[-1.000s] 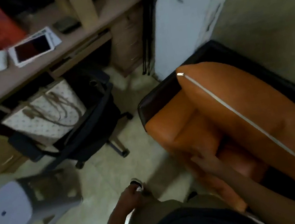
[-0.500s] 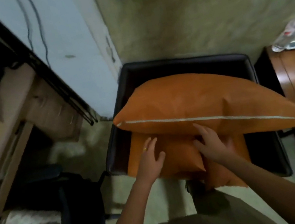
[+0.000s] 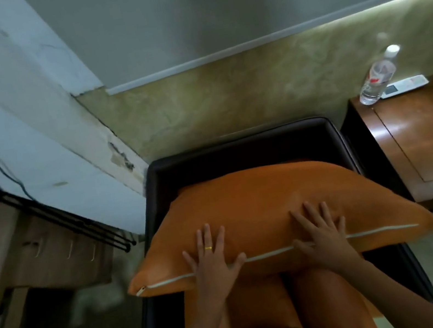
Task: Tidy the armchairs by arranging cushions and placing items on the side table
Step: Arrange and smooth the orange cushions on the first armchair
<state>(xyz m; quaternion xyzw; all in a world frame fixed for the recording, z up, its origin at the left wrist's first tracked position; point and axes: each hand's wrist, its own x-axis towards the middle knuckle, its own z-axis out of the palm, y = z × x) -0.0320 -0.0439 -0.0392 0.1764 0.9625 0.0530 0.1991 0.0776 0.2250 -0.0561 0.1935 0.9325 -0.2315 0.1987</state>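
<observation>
Left fingers: straight and spread wide, lying flat on the front face of the large orange cushion; nothing is gripped. A gold ring sits on one of them.
Right fingers: likewise straight and fanned out, pressed flat on the same cushion, well apart from the left set.
Left hand: palm down across the cushion's lower edge, the thumb stretched along the white strip.
Right hand: palm down over the same edge, covering part of the white strip.
Large orange cushion: lies crosswise on the dark armchair, its long side facing the person. Its two front corners stick out past the armrests on either side. The white strip runs along the near edge from corner to corner.
Lower cushion, left: orange, on the seat under the large cushion, its front end showing between the forearms.
Lower cushion, right: orange, just beside the first, partly hidden by the right forearm.
Armchair: dark and glossy, its back against the mottled wall.
Side table: brown wood, just to the right of the armchair.
Water bottle: clear plastic with a white cap, upright on the table's far corner.
Remote control: white, flat on the table just beside the bottle.
Wooden drawers: at the left, near the armchair.
</observation>
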